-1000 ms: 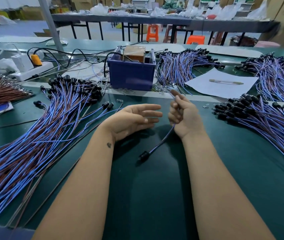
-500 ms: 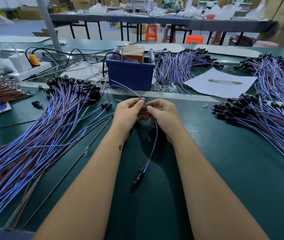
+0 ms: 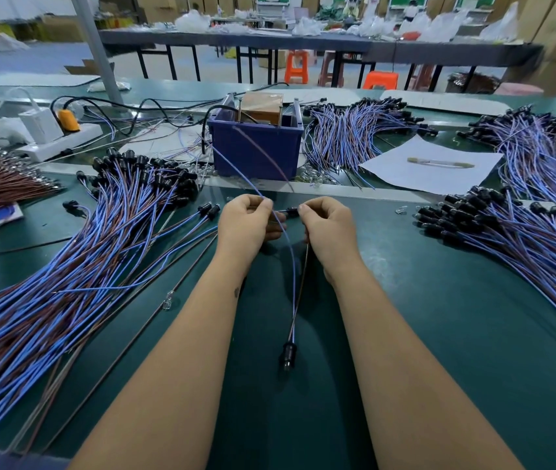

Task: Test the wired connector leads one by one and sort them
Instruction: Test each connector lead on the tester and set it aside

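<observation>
Since 0.5 s ago my hands have parted a little, and the lead's black connector has slid closer to me on the mat.

My left hand [image 3: 246, 222] sits at 11 o'clock from the mat's centre, knuckles up, thumb and forefinger pinching the blue wire where it bends; the other fingers curl under. My right hand [image 3: 329, 228] sits at 1 o'clock, level with the left and just apart from it, fingers curled, its thumb and forefinger pinching a small dark tip that points toward 9 o'clock at the left hand. Both forearms run in from 6 o'clock, converging slightly.

Between them hangs the lead [image 3: 292, 283], its long axis running from 12 to 6 o'clock. Its black connector [image 3: 288, 354] lies on the green table [image 3: 439, 334] at the 6 o'clock end, between my forearms. From my left fingers the 2 loose wire ends arc up toward 11 o'clock, in front of the blue bin [image 3: 256, 147]. Whether the thin brown strand under my right hand is gripped, I cannot tell.

At 9 o'clock spreads the big pile of leads [image 3: 66, 266], connectors toward 12. At 3 o'clock lies another pile [image 3: 507, 232], connectors toward 9. A white sheet [image 3: 432, 164] with a pen lies at 2 o'clock.
</observation>
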